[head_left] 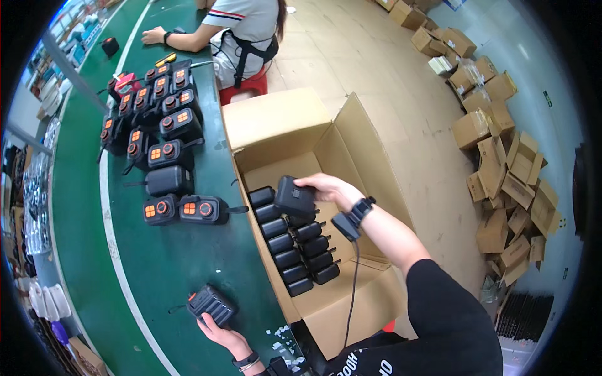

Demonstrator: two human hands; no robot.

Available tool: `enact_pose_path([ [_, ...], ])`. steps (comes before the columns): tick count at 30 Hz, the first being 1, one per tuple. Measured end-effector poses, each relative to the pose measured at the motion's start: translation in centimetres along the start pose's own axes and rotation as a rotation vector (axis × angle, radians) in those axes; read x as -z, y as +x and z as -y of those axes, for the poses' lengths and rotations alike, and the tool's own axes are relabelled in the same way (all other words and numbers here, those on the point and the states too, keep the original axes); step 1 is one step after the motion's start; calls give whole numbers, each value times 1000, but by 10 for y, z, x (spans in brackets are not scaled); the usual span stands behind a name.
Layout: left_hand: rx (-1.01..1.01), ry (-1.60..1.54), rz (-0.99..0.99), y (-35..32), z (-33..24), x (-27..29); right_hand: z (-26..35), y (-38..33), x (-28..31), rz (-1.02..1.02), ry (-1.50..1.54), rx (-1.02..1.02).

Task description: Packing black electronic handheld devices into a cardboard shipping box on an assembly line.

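Near the bench's (157, 269) right edge, at its near end, the left hand (224, 336) is holding a ribbed black device (213, 306), fingers closing on its lower side. Its ribbed side is facing up, and its long axis is slanting from the far left toward the near right; the wrist strap is pointing toward the bench's left edge. Whether it is touching the bench, I cannot tell.

The right hand (330, 188) is gripping a plain black device (295, 197) over the open carton (374, 150) standing beside the bench's right edge. The side with a small square plate is facing up; which way its long axis is running is hard to tell. Beneath it, black units (288, 259) are lying in two rows along the carton's bench-side wall, their long axes running crosswise to that wall.

Farther up the bench, black devices with orange keys (181, 123) are crowding toward its right edge, and a co-worker (241, 28) is sitting beyond them on a red stool (254, 84).
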State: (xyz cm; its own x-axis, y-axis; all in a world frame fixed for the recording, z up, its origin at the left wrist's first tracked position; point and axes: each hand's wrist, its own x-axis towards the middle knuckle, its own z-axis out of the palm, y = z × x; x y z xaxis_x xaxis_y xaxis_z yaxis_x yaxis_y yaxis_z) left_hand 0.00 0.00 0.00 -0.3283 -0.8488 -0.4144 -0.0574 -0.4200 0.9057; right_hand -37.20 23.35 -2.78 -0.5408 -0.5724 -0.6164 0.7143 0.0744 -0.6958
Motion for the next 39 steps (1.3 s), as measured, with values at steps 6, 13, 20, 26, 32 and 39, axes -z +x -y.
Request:
enact_pose_path([
  [6,-236,27,-149,5,8,3,-56,101,-57,-487,-1431,879],
  [13,-425,156,-172,-1,14,-16,-98,172,-51,-518,-1432,906],
  [20,-497,204,-201,3,17,-15,-101,190,-40,-278,-1313,518],
  [26,-304,137,-100,5,3,2,-97,125,-80,-623,-724,1003],
  [32,-336,543,404,-36,-53,-58,-18,-84,-142,327,-855,909],
  [39,-628,857,841,-57,-51,-128,1,-143,-133,418,-1333,642],
])
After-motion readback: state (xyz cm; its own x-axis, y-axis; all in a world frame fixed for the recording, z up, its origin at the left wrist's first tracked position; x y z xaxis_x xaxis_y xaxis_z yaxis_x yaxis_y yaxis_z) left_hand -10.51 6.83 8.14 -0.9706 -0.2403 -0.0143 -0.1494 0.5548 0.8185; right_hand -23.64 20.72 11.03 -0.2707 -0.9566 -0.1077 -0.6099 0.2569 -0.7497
